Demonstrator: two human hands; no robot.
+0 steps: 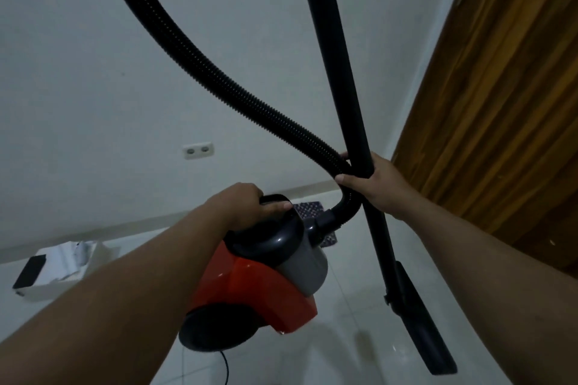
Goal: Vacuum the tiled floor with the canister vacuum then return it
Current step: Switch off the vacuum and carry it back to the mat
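The red and grey canister vacuum [266,284] hangs above the glossy white tiled floor [350,347], tilted nose up. My left hand [250,206] grips its black carry handle on top. My right hand [375,184] holds the black wand [337,50] and the ribbed black hose [200,59] together where they cross. The hose loops up out of the frame and curves back into the vacuum's front. The flat floor nozzle [419,322] hangs at the wand's lower end, near the floor. A thin black cord [225,366] trails below the vacuum.
A brown wooden door [500,103] stands at the right. The white wall [93,72] ahead carries a double socket [198,150]. An open white box [59,269] lies on the floor at left. A dark patterned mat [312,208] lies by the wall behind the vacuum.
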